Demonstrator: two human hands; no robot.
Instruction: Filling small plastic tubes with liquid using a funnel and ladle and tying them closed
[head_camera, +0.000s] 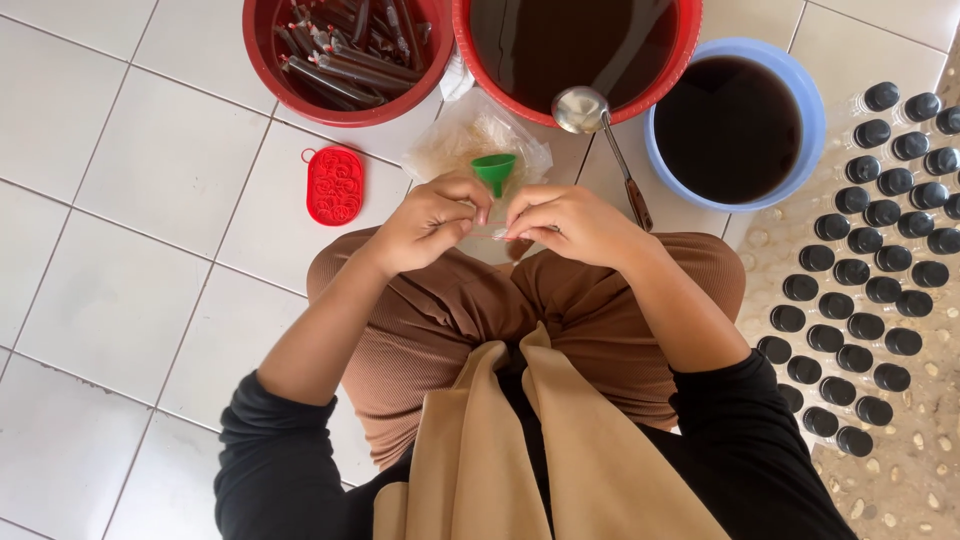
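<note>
I am looking down at my left hand (430, 222) and right hand (572, 225) at the centre of the frame, both pinching a thin clear plastic sleeve (492, 233) just below a green funnel (494, 170); each grip is closing narrowly on the sleeve. At upper left, a red basin (262, 40) is already holding many filled dark tubes (345, 50). Two tubs of dark liquid (730, 125) at the top are sitting nearly full, so I am judging much filling remains.

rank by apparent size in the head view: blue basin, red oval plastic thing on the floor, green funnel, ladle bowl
1. blue basin
2. red oval plastic piece
3. green funnel and ladle bowl look much alike; the funnel is held nearer the camera, so I won't rank them.
</note>
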